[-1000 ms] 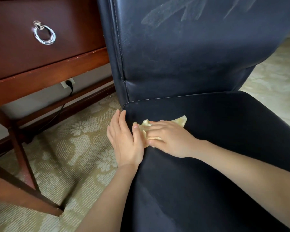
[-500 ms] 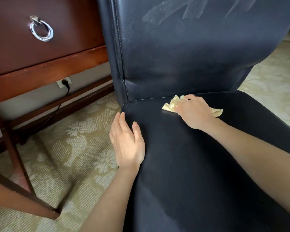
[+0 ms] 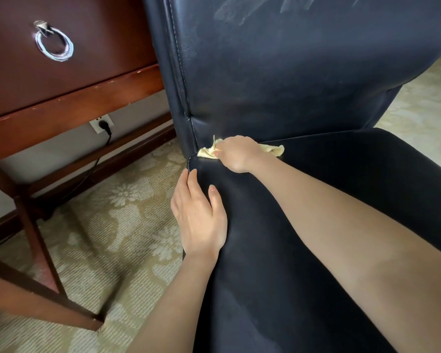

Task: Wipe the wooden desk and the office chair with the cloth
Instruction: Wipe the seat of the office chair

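Observation:
The black leather office chair [image 3: 316, 212] fills the right of the view, its backrest upright and streaked with wipe marks near the top. My right hand [image 3: 237, 154] grips a crumpled pale yellow cloth [image 3: 274, 149] against the seat's back left corner, where seat meets backrest. Cloth ends stick out on both sides of the hand. My left hand [image 3: 200, 220] rests on the seat's left edge, fingers straight and thumb on the seat top. The dark wooden desk [image 3: 69, 98] stands at the left, with a drawer and a silver ring pull [image 3: 54, 48].
Patterned beige carpet [image 3: 117, 225] covers the floor left of the chair and at the far right. Desk legs and crossbars [image 3: 36, 289] run across the lower left. A black plug and cable [image 3: 105, 128] hang from a wall socket under the desk.
My right hand slid the cloth from the seat's left front up to the backrest seam, then left along it into the corner. My left hand stayed on the seat edge.

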Tool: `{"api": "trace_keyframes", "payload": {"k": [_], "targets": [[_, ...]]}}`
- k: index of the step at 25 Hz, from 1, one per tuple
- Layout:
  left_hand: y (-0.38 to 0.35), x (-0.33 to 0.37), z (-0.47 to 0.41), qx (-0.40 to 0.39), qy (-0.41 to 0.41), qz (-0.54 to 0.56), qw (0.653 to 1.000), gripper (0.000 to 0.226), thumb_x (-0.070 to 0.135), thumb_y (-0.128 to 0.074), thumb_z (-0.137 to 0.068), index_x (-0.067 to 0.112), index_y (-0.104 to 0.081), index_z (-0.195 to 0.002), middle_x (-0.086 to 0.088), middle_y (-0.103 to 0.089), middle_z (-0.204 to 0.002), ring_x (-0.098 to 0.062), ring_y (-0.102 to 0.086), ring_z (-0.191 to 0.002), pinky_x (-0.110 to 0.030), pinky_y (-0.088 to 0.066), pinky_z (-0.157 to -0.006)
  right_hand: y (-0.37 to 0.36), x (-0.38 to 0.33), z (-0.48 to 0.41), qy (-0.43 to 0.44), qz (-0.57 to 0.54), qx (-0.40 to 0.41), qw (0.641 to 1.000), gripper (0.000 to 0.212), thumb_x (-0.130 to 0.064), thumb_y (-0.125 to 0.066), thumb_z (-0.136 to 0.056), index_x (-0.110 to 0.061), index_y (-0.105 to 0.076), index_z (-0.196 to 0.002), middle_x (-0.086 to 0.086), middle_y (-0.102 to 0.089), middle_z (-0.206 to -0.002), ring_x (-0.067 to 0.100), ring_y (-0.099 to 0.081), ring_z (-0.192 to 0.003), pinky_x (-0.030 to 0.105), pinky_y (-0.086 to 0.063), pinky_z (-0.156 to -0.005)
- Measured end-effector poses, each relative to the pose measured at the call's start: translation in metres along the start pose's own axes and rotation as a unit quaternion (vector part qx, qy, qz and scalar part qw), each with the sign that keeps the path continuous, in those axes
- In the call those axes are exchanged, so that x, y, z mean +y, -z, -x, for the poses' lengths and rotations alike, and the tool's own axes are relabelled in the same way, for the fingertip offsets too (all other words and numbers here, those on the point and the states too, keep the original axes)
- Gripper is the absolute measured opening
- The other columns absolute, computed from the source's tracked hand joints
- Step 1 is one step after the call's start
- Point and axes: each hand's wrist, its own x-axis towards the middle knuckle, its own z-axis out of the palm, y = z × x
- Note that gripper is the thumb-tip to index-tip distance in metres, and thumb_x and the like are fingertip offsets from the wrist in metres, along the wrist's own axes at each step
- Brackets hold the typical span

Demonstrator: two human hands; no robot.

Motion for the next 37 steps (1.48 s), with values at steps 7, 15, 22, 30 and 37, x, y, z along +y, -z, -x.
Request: {"api": "trace_keyframes", "payload": {"k": [7, 15, 22, 30, 37], "targets": [[-0.001, -0.006, -0.009, -0.051, -0.025, -0.046, 0.997, 0.051, 0.026, -0.042, -0.095, 0.013, -0.033, -0.144, -0.001, -0.028, -0.153, -0.014, -0.018, -0.142, -0.036, -0.009, -0.117, 0.004, 0.027, 0.027, 0.055, -0.024, 0.017, 0.998, 0.03, -0.03, -0.032, -0.103, -0.014, -0.055, -0.11, 0.006, -0.057, -0.108, 0.026, -0.052, -0.097, 0.034, -0.03, -0.071], [-0.006, -0.003, -0.033, -0.092, -0.075, -0.114, 0.986, 0.048, 0.024, -0.046, -0.094, 0.011, -0.041, -0.14, -0.007, -0.035, -0.15, -0.02, -0.024, -0.141, -0.04, -0.014, -0.116, 0.009, 0.156, 0.07, -0.089, 0.021, 0.011, 0.996, 0.023, -0.023, -0.031, -0.1, -0.016, -0.049, -0.112, 0.008, -0.056, -0.116, 0.031, -0.052, -0.098, 0.035, -0.033, -0.073], [-0.017, 0.004, -0.047, -0.126, -0.116, -0.162, 0.972, 0.042, 0.022, -0.046, -0.096, 0.011, -0.048, -0.137, -0.009, -0.039, -0.147, -0.025, -0.026, -0.141, -0.044, -0.019, -0.114, 0.013, 0.278, 0.151, -0.274, 0.021, 0.027, 0.961, 0.032, -0.023, -0.029, -0.101, -0.014, -0.056, -0.116, 0.013, -0.057, -0.122, 0.036, -0.051, -0.111, 0.042, -0.042, -0.087], [-0.022, 0.009, -0.049, -0.132, -0.116, -0.165, 0.971, 0.04, 0.022, -0.042, -0.097, 0.011, -0.049, -0.135, -0.01, -0.044, -0.144, -0.025, -0.029, -0.139, -0.043, -0.02, -0.113, 0.009, 0.292, 0.157, -0.387, -0.017, 0.037, 0.921, 0.036, -0.024, -0.03, -0.101, -0.007, -0.056, -0.119, 0.017, -0.056, -0.123, 0.038, -0.05, -0.113, 0.039, -0.038, -0.085], [-0.025, 0.009, -0.049, -0.113, -0.117, -0.181, 0.97, 0.039, 0.018, -0.044, -0.095, 0.011, -0.054, -0.131, -0.009, -0.048, -0.141, -0.025, -0.033, -0.135, -0.042, -0.02, -0.111, 0.011, 0.222, 0.139, -0.238, 0.026, 0.028, 0.97, 0.034, -0.021, -0.033, -0.099, -0.016, -0.054, -0.126, 0.013, -0.055, -0.123, 0.035, -0.052, -0.11, 0.041, -0.041, -0.086]]}}
